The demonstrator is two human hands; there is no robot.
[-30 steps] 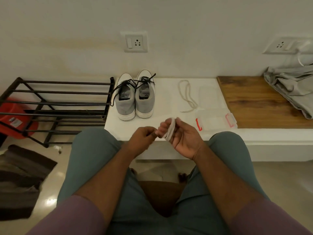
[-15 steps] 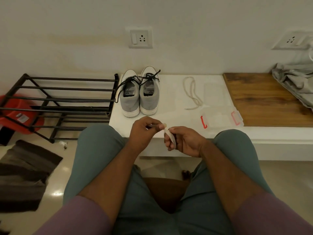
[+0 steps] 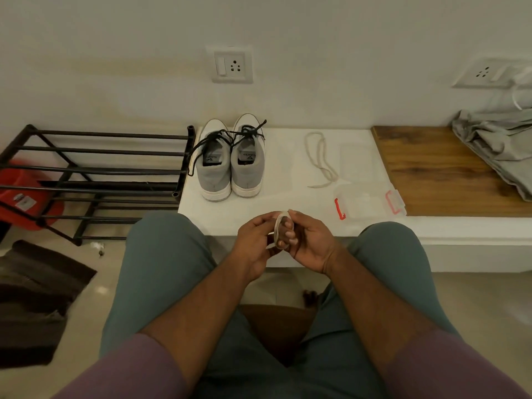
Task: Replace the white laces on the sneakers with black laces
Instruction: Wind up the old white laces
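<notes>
Your left hand (image 3: pixel 254 243) and right hand (image 3: pixel 306 244) above your knees, both pinching a coiled white lace (image 3: pixel 278 228) wound round your right fingers (image 3: pixel 288 233), beyond on the ledge (image 3: pixel 288 203) the sneakers (image 3: pixel 231 162) in black laces (image 3: pixel 227 139), another white lace (image 3: pixel 319 159) right of them

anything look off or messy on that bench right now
Mostly tidy. One white lace lies loose on the white bench, and the left sneaker's black lace trails over the bench edge, untied.
</notes>
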